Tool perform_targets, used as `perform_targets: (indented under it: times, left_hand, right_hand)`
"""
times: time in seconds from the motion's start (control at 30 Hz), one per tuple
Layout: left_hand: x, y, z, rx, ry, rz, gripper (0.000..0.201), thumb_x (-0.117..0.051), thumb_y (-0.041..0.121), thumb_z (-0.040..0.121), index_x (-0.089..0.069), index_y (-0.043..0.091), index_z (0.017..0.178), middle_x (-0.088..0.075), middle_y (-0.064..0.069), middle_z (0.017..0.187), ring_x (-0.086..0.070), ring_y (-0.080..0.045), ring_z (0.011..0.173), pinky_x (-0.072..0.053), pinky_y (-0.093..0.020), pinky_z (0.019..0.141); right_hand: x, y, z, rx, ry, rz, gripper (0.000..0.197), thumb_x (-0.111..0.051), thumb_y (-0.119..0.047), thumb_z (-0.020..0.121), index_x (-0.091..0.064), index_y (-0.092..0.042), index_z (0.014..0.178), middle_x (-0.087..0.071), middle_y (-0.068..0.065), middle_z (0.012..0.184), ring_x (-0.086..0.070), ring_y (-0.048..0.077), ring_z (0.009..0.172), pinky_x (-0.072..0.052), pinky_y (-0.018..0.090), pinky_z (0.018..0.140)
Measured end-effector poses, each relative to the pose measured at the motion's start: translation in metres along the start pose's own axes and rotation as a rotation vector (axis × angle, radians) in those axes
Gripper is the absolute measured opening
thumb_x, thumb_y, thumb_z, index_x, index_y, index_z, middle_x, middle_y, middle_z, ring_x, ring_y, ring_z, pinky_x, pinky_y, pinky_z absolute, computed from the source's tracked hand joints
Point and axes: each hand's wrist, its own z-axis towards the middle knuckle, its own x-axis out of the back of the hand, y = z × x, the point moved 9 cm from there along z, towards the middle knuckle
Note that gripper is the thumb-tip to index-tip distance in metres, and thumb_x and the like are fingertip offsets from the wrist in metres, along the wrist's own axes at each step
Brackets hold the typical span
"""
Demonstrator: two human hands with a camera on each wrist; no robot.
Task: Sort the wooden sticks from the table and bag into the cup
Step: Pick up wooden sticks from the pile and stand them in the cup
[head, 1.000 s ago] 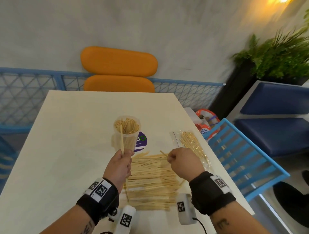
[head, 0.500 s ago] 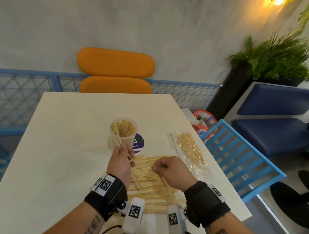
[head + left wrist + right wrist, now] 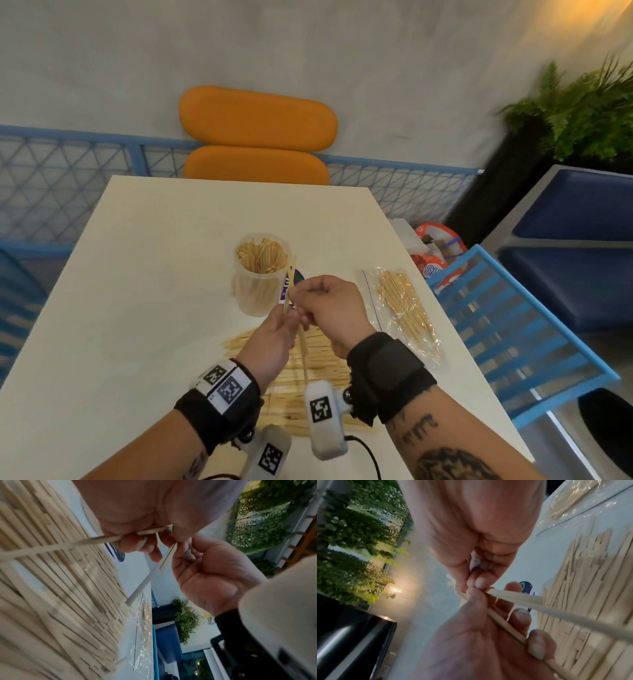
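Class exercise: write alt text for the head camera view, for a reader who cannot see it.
Two hands meet above a table, the left hand and right hand each pinching thin wooden sticks just in front of a clear cup packed with sticks. A loose pile of sticks lies beneath the wrists, a clear bag of more at right.

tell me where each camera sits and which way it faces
Head: worn on the head, looks down at the table, cup and bag; both forearms show.
Left wrist: looks along the left hand toward the right hand.
Right wrist: the reverse.
Shared: both hands pinching sticks above the stick pile.
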Motion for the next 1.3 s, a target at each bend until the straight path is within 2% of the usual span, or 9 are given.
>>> perform_targets:
  times: [0.1,0.2,0.33,0.4,0.57,0.8,0.9,1.03,1.3]
  left_hand:
    - [0.003,-0.003,0.001,-0.003,-0.046,-0.013,0.022,-0.039,0.035,0.107,-0.057,0.022,0.103,-0.057,0.009,0.069,-0.042,-0.010,0.064,-0.035,-0.026,0.060]
    - [0.019,-0.008,0.003,-0.015,-0.018,0.025,0.023,-0.043,0.048,0.092,-0.055,0.031,0.084,-0.049,0.006,0.066,-0.043,-0.013,0.064,-0.036,-0.029,0.062]
    - [0.053,-0.018,0.004,-0.020,0.150,-0.100,0.022,-0.043,0.035,0.097,-0.053,0.017,0.090,-0.046,0.008,0.060,-0.042,-0.018,0.063,-0.036,-0.034,0.065]
    - [0.064,-0.025,0.001,0.005,0.206,-0.177,0.021,-0.038,0.019,0.107,-0.053,0.014,0.094,-0.043,0.007,0.062,-0.040,-0.015,0.058,-0.035,-0.030,0.061]
    - [0.073,-0.036,-0.008,0.069,0.252,-0.328,0.026,-0.033,0.015,0.109,-0.052,0.015,0.092,-0.041,0.001,0.068,-0.031,-0.012,0.052,-0.030,-0.026,0.051]
    - [0.083,-0.038,-0.014,0.069,0.281,-0.336,0.026,-0.034,0.016,0.108,-0.054,0.015,0.091,-0.040,0.003,0.063,-0.035,-0.013,0.053,-0.031,-0.028,0.053]
    - [0.076,-0.032,-0.015,0.083,0.272,-0.362,0.025,-0.034,0.015,0.107,-0.052,0.015,0.091,-0.038,0.002,0.063,-0.037,-0.014,0.055,-0.032,-0.029,0.053]
    - [0.037,-0.018,-0.012,0.123,0.169,-0.363,0.019,-0.042,0.024,0.107,-0.054,0.014,0.095,-0.039,0.003,0.065,-0.034,-0.011,0.053,-0.028,-0.026,0.050]
    - [0.012,0.005,-0.011,0.080,0.098,-0.264,0.030,-0.042,0.026,0.107,-0.050,0.014,0.081,-0.045,-0.002,0.068,-0.039,-0.014,0.059,-0.032,-0.028,0.055]
  right_hand:
    - [-0.005,0.001,0.001,0.005,-0.043,0.001,0.017,-0.076,-0.007,0.085,-0.069,0.001,0.098,-0.065,0.007,0.068,-0.055,0.016,0.057,-0.047,0.029,0.054]
    - [-0.005,0.004,0.005,0.006,-0.100,-0.095,0.016,-0.077,-0.014,0.085,-0.072,-0.008,0.099,-0.075,0.002,0.082,-0.065,0.010,0.069,-0.049,0.024,0.058]
    - [0.010,0.024,0.017,0.079,-0.098,-0.755,0.010,-0.077,-0.030,0.083,-0.073,-0.022,0.082,-0.073,-0.008,0.083,-0.065,0.007,0.077,-0.050,0.022,0.070]
    - [0.004,0.053,0.014,0.043,-0.216,-1.118,0.018,-0.078,-0.036,0.080,-0.074,-0.026,0.094,-0.070,-0.007,0.098,-0.064,0.012,0.094,-0.052,0.027,0.082]
    - [-0.002,0.077,0.003,0.123,-0.210,-1.426,0.018,-0.062,-0.026,0.090,-0.074,-0.030,0.102,-0.066,-0.002,0.105,-0.058,0.019,0.107,-0.052,0.036,0.090]
    - [0.016,0.061,-0.001,0.105,-0.145,-1.316,0.016,-0.057,-0.016,0.088,-0.069,-0.026,0.090,-0.065,-0.005,0.096,-0.060,0.019,0.098,-0.053,0.031,0.081]
    - [0.038,0.035,-0.004,0.109,-0.018,-0.928,0.011,-0.065,-0.020,0.092,-0.070,-0.022,0.083,-0.066,-0.011,0.081,-0.064,0.010,0.081,-0.045,0.016,0.063]
    - [0.015,0.015,-0.032,0.117,-0.021,-0.456,0.009,-0.078,-0.020,0.083,-0.071,-0.014,0.086,-0.068,0.000,0.072,-0.062,0.010,0.065,-0.053,0.028,0.067]
    - [-0.003,0.004,-0.057,0.254,0.006,-0.439,0.006,-0.074,-0.015,0.086,-0.076,-0.019,0.083,-0.071,-0.014,0.073,-0.061,-0.003,0.067,-0.046,0.011,0.065]
